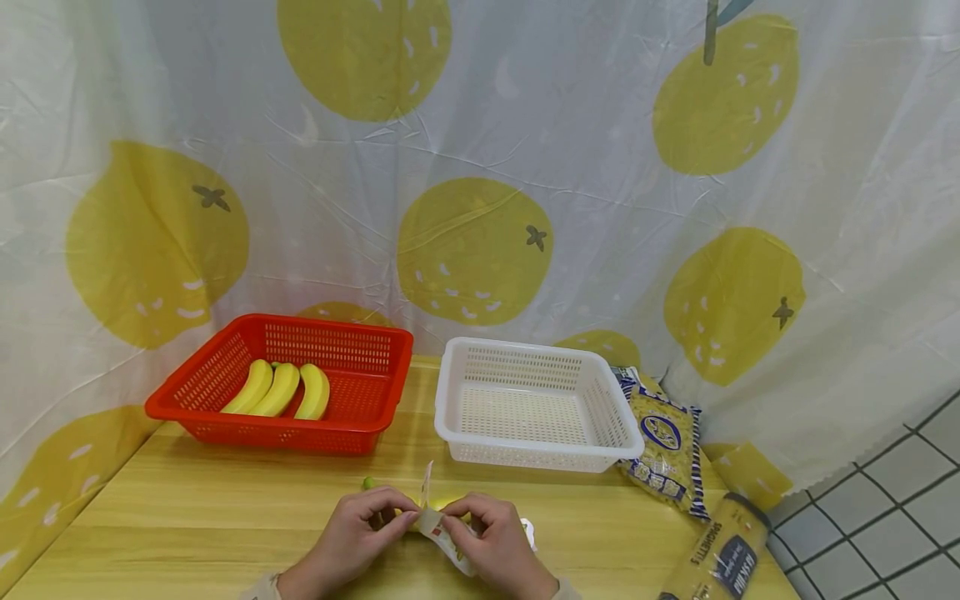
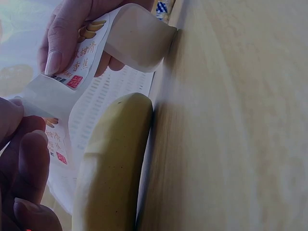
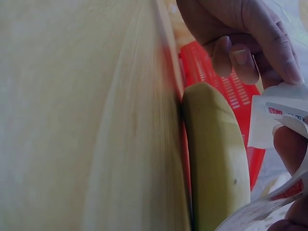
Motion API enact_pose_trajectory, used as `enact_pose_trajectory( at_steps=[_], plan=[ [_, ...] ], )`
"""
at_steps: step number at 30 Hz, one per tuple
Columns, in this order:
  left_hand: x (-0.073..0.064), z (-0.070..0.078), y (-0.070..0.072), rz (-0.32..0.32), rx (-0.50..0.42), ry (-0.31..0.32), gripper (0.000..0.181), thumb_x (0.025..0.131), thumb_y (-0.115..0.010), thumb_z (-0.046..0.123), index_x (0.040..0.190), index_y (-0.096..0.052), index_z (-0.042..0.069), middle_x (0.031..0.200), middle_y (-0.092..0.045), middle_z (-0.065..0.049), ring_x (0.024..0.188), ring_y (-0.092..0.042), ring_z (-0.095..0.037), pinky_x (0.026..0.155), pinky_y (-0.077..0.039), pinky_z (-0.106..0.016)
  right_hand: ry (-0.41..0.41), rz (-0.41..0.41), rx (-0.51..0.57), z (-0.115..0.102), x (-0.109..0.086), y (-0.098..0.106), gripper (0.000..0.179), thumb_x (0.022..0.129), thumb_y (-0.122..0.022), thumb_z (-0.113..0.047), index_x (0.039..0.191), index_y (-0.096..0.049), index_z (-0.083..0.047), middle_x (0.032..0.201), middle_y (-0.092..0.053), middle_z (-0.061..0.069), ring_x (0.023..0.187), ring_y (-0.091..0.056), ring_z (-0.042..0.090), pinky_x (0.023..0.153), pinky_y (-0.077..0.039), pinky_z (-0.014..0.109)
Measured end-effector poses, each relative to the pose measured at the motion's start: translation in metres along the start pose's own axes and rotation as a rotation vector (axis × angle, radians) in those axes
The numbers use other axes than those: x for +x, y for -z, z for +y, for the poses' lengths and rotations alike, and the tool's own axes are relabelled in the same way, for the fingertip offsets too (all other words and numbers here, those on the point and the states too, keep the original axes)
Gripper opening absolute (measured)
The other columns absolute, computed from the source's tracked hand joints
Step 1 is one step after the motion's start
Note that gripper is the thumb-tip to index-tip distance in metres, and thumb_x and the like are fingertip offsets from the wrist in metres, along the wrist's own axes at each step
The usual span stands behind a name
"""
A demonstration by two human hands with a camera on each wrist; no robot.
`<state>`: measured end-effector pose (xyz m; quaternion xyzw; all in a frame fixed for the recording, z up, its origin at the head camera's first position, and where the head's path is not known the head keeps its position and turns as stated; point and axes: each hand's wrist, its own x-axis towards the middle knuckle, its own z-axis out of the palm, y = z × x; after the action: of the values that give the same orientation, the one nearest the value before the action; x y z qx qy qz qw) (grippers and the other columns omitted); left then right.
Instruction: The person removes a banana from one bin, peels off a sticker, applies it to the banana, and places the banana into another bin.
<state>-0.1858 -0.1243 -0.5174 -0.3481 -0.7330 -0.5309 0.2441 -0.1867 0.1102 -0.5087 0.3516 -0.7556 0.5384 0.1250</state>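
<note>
Both hands hold a pale strip of banana-printed stickers (image 2: 89,53) over the table. My left hand (image 1: 358,537) pinches the strip's left end between thumb and finger. Close beside it, my right hand (image 1: 495,542) pinches the strip further along, where it bends. In the left wrist view the backing curves away and droops to the tabletop. A single yellow banana (image 2: 115,163) lies on the wood just beyond the fingers; the hands mostly cover it in the head view.
Behind the left hand, a red basket (image 1: 300,439) contains three bananas (image 1: 281,390). A white basket (image 1: 525,454) stands to its right, with a bag of pasta (image 1: 663,450) against it. A spaghetti pack (image 1: 716,554) lies at the table's right edge. A lemon-print curtain (image 1: 585,275) hangs behind.
</note>
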Motion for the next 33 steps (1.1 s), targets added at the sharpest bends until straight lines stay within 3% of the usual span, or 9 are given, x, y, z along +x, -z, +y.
enact_pose_trajectory(
  at_steps=[20,28,33],
  plan=[
    [0.0001,-0.0007,0.0006,-0.009,-0.008,0.009,0.03,0.083,-0.078,-0.01,0.099,-0.075,0.015,0.083,-0.072,0.0,0.062,-0.055,-0.004,0.053,-0.046,-0.017,-0.006,0.003,-0.014,-0.0024,0.0001,0.0036,0.008,0.096,-0.072,-0.007,0.099,-0.076,-0.012,0.075,-0.069,0.004,0.052,-0.028,-0.008,0.039,-0.025,0.015],
    [0.0007,0.0049,0.003,-0.034,0.01,0.109,0.026,0.088,-0.08,0.003,0.098,-0.075,0.026,0.085,-0.071,0.013,0.064,-0.054,0.002,0.054,-0.048,-0.017,0.018,-0.004,-0.008,-0.0038,0.0007,0.005,0.007,0.097,-0.07,-0.006,0.099,-0.076,-0.011,0.081,-0.074,0.005,0.052,-0.029,-0.01,0.039,-0.026,0.012],
    [0.0005,0.0037,0.0034,-0.042,0.007,0.095,0.023,0.089,-0.078,0.003,0.099,-0.075,0.024,0.084,-0.07,0.011,0.063,-0.053,0.002,0.054,-0.047,-0.017,0.006,0.006,-0.026,-0.0047,0.0004,0.0056,0.007,0.097,-0.071,-0.008,0.098,-0.076,-0.012,0.081,-0.074,0.004,0.052,-0.029,-0.009,0.039,-0.027,0.013]
  ],
)
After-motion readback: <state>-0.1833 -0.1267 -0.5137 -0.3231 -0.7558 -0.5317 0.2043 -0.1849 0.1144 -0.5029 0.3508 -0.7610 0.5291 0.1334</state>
